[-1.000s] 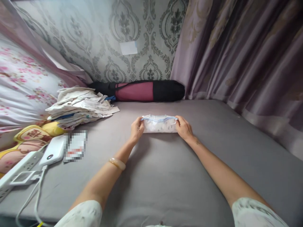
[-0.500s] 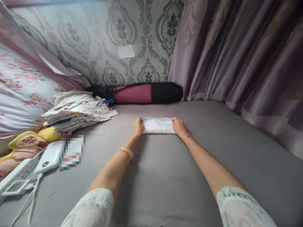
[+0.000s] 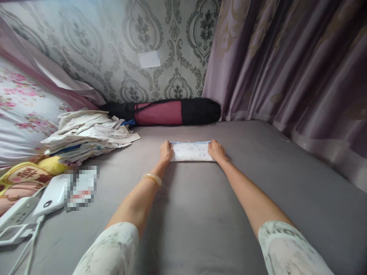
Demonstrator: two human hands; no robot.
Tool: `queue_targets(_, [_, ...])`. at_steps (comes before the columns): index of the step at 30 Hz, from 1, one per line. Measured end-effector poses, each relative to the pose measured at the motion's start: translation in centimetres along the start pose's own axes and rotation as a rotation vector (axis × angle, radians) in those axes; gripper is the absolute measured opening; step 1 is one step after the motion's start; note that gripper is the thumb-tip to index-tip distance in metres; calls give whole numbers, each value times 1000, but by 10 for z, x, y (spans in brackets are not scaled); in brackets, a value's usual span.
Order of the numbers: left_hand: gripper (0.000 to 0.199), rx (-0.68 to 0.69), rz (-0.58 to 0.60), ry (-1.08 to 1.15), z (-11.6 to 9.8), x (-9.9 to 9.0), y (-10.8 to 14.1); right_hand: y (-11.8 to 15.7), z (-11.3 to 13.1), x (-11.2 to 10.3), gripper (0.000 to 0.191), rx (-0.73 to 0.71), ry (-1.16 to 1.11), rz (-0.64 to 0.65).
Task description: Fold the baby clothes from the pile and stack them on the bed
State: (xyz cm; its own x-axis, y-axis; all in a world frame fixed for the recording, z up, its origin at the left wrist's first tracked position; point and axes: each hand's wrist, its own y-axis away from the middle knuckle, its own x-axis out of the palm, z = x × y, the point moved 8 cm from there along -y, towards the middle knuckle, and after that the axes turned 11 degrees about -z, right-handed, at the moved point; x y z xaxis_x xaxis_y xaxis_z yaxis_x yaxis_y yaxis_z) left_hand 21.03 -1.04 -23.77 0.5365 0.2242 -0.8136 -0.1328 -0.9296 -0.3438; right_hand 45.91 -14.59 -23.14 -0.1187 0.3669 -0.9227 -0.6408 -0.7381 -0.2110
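Observation:
A white cloth with a small faint print (image 3: 190, 152) is folded into a flat, wide bundle with a light blue edge along its far side. It lies on the grey sheet (image 3: 197, 214) in front of me. At its left end my left hand (image 3: 166, 151) is closed on the fabric, a pale bangle on that wrist. My right hand (image 3: 217, 151) grips the opposite end, fingers curled over the far corner. Whether the cloth is a garment I cannot tell.
To the left sits a stack of folded cloths (image 3: 88, 131). Nearer me are a white power bank (image 3: 51, 196), a power strip (image 3: 18, 214) with cables and a blurred-out packet (image 3: 83, 189). Along the patterned wall lies a black and maroon long bag (image 3: 160, 113). Purple curtains (image 3: 275, 65) hang at the right.
Both hands keep hold of the cloth, which looks slightly wider and flatter between them. The view has shifted a little, so the things on the left sit further left.

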Motion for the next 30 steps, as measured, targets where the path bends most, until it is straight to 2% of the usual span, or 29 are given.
queue_targets(9, [22,-109,28,-27,6,1,-2,-4,-4,2,34,82,20,-17])
queue_targets(17, [24,-137,32,29,13,7,-5,-7,-6,3,37,52,30,-25])
queue_targets(21, [26,-123,-4,38,13,-3,-6,-6,-6,-2,44,53,-2,19])
queue_targets(24, [30,16,-77,-2,-8,-17,2,2,9,-19,47,0,19,-116])
queue_targets(26, [32,160,-57,-11,-31,-18,14,12,34,-23,47,-147,5,-162])
queue_targets(28, [33,285,19,-3,-53,-10,29,27,63,-15,48,-334,-32,-89])
queue_targets(30, [36,355,81,-9,-67,-1,41,42,84,-2,51,-466,-54,10])
